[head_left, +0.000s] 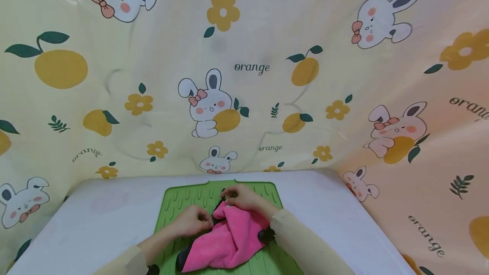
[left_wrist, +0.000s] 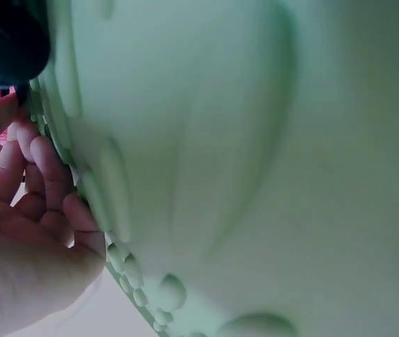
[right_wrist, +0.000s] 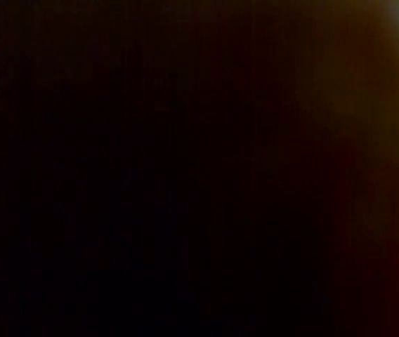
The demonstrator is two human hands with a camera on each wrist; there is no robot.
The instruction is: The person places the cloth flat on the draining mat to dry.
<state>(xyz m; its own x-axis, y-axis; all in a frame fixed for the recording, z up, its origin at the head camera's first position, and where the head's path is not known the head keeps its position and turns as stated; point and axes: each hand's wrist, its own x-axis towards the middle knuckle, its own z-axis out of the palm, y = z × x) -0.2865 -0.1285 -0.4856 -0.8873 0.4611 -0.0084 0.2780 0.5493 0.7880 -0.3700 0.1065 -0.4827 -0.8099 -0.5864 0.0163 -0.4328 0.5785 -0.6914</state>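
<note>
A soft pink fabric piece with black edging [head_left: 231,241] lies folded and rumpled on a green ridged mat [head_left: 183,200] in the head view. At its left edge, my left hand [head_left: 192,220] pinches the black edging between thumb and fingers. My right hand [head_left: 244,197] grips the black part at the top of the fabric, its forearm crossing over the right side. In the left wrist view the left hand [left_wrist: 38,189] has curled fingers close to the mat, with a bit of pink at the far left. The right wrist view is almost wholly dark.
The mat lies on a white tabletop [head_left: 111,207]. Behind and to the right hangs a cream sheet [head_left: 172,46] printed with rabbits, oranges and flowers. A dark round object [head_left: 266,235] sits at the right sleeve's cuff.
</note>
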